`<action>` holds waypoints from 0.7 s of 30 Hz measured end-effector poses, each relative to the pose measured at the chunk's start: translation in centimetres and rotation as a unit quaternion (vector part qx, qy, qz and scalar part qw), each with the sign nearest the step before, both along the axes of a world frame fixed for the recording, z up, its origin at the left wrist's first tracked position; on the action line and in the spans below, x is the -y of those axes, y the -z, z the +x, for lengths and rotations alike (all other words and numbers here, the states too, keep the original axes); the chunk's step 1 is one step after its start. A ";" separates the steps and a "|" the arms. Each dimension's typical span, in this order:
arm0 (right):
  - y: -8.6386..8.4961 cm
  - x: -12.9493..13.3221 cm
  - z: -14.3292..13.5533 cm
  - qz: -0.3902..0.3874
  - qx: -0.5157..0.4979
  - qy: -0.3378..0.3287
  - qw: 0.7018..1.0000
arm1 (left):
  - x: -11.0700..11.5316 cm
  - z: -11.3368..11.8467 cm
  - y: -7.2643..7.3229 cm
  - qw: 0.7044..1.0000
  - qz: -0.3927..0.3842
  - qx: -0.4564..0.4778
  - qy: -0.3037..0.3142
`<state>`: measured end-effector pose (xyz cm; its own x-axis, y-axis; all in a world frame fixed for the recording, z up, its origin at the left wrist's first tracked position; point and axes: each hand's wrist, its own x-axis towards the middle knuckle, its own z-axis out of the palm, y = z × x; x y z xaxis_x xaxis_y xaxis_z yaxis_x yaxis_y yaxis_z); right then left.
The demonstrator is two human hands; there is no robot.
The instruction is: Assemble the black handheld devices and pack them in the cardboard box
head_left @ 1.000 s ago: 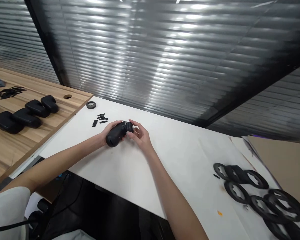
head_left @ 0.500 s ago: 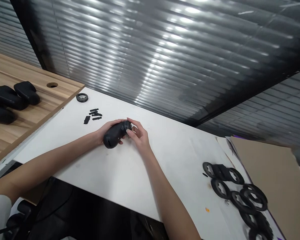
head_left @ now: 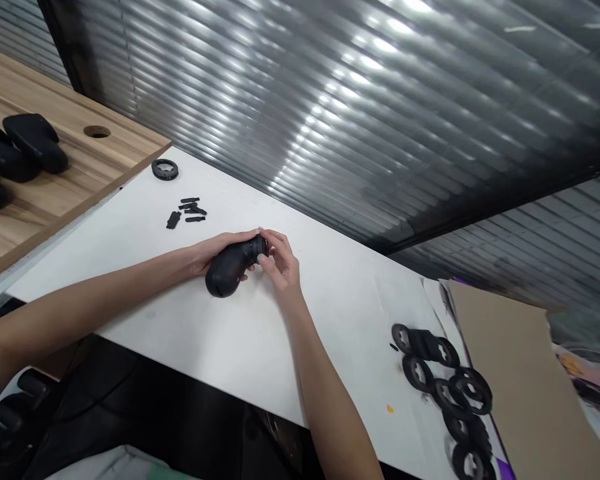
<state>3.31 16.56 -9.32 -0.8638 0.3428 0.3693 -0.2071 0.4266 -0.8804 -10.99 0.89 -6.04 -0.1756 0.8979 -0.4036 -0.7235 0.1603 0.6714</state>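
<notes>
A black, bulbous, curved piece [head_left: 227, 269] is held just above the white table, its rounded wide end toward the lower left. My left hand [head_left: 215, 252] is wrapped round it from behind and below, with fingertips showing under its neck. At the narrow upper-right end, my right hand [head_left: 281, 261] pinches a black ring-like collar [head_left: 260, 247] between thumb and fingers. Several small flat black pieces [head_left: 195, 209] lie on the table beyond my left hand, and a single black ring [head_left: 165, 169] lies farther back.
Several black rings [head_left: 418, 373] lie on the right of the white table [head_left: 350, 333], beside a brown cardboard sheet [head_left: 520, 373]. More black curved pieces [head_left: 36, 141] rest on the wooden board [head_left: 125, 143] at left. A corrugated metal wall [head_left: 260, 100] stands behind.
The camera view has shifted and tilted slightly. Both hands keep their hold on the black piece, which has turned a little, and the right fingers have shifted slightly round the collar.
</notes>
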 end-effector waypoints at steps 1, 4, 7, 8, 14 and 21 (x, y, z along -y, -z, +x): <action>0.0 0.0 0.0 0.003 -0.006 0.003 1.000 | 0.1 0.0 -0.1 1.000 -0.003 0.003 -0.001; 0.2 0.1 -0.3 0.017 -0.019 0.026 0.999 | 0.2 0.0 -0.3 1.000 -0.011 0.010 -0.007; 0.6 0.1 -0.5 0.038 -0.031 0.047 0.998 | 0.2 0.2 -0.4 1.000 -0.006 0.007 -0.004; 0.7 0.2 -0.5 0.043 -0.035 0.053 0.997 | 0.3 0.2 -0.4 1.000 -0.005 0.003 -0.002; 0.7 0.4 -0.6 0.073 -0.037 0.083 0.993 | 0.2 0.4 -0.3 1.000 0.020 -0.021 -0.006; 0.7 0.9 -0.7 0.024 -0.048 0.075 0.996 | 0.0 0.6 -0.1 0.999 0.020 -0.036 -0.005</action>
<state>2.63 15.65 -10.06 -0.7646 0.4449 0.4663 -0.2193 0.5007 -0.8374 -10.35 0.90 -5.97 -0.2119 0.9111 -0.3537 -0.6743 0.1256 0.7276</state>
